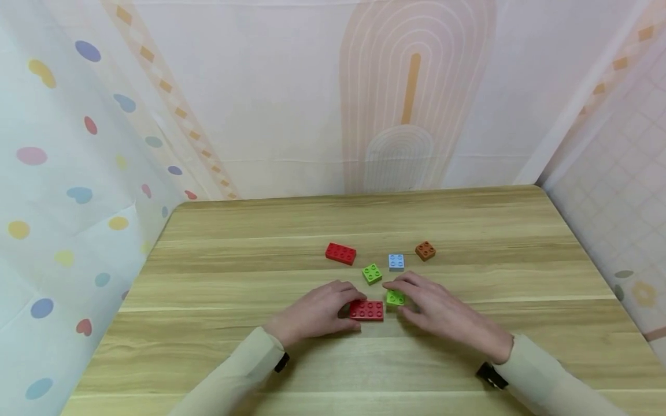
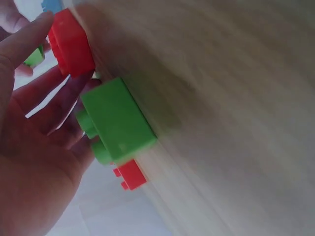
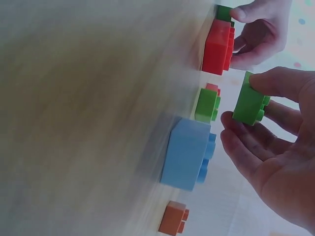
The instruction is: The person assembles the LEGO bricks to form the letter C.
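Note:
A red eight-stud toy brick (image 1: 366, 311) lies near the table's middle. My left hand (image 1: 319, 312) grips its left end, thumb on the near side and fingers on the far side. Beneath the left palm stands a green brick (image 2: 120, 123), hidden in the head view. Just right of the red brick, my right hand (image 1: 434, 306) pinches a light-green four-stud brick (image 3: 248, 101) between thumb and fingers. Farther back lie another light-green brick (image 1: 372, 274), a light-blue brick (image 1: 396, 262), a brown-orange brick (image 1: 425, 251) and a second red brick (image 1: 340, 253).
The wooden table (image 1: 234, 254) meets a patterned cloth (image 1: 286, 104) at its back edge. More cloth hangs on the left and right sides. Black wrist bands show at both sleeves.

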The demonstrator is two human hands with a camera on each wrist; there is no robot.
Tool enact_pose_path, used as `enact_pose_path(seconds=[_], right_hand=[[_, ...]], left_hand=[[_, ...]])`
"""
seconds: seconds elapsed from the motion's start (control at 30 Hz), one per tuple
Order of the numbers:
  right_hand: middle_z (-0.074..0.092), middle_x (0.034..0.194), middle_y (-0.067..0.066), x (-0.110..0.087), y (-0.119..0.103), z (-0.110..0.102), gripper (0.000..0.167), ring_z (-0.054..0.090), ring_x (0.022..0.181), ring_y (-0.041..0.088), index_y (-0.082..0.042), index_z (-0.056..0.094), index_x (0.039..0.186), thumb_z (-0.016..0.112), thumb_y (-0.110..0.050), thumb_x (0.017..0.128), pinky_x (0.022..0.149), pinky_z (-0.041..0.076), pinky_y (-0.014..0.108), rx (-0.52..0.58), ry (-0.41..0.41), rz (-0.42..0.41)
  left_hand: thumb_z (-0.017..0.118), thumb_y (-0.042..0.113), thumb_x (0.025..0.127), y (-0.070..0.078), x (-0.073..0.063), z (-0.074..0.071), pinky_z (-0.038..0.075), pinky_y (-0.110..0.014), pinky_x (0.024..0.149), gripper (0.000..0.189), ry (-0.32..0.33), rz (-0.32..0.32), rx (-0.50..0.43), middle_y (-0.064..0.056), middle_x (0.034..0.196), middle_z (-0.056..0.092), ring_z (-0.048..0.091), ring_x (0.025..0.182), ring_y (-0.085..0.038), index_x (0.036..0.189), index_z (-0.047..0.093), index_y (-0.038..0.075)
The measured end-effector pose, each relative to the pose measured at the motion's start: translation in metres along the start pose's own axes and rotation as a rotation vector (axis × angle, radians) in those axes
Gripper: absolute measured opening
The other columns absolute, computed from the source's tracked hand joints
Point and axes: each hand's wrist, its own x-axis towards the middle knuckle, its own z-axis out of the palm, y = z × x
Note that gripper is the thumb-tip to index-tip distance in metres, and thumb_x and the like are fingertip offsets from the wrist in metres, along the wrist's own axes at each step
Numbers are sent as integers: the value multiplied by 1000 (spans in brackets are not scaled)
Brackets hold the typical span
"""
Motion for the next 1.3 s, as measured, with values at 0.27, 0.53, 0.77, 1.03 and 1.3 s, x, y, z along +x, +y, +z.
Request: enact_pose_path(seconds=[0.27,0.53,0.77,1.03,1.3], right_hand=[[58,131,7,5,-4,3,56,58,116,22,-7,54,139,73,-9,87,95,52,42,54,-38,15],[59,131,6,8,-7,4,53,57,118,21,-7,55,138,73,-10,88,97,51,42,73,-50,15],[59,133,8,10,-10,7,50,56,122,24,-6,57,135,74,-10,88,99,49,42,109,-73,22],[62,129,5,11,-12,9,44,58,118,20,-7,60,131,73,-12,89,97,51,39,83,-89,15],[62,127,3,11,-12,9,42,58,116,18,-8,61,130,73,-13,90,96,51,40,67,-107,15]], left_hand=[[73,35,91,-4,-3,-3,47,-33,102,44,-20,-8,-92,4,125,63,57,116,-12,130,64,15],[73,33,92,-6,-4,-3,45,-35,103,42,-21,-8,-99,4,126,63,56,118,-12,129,64,15],[72,32,92,-6,-4,-2,45,-36,104,41,-18,-25,-102,4,127,63,56,119,-12,130,64,17],[74,32,91,-6,-4,-2,49,-32,98,40,-4,-27,-118,5,122,67,59,112,-8,127,67,16],[75,32,90,-7,-4,-2,50,-30,95,39,17,-9,-112,5,120,68,61,109,-7,125,69,16]])
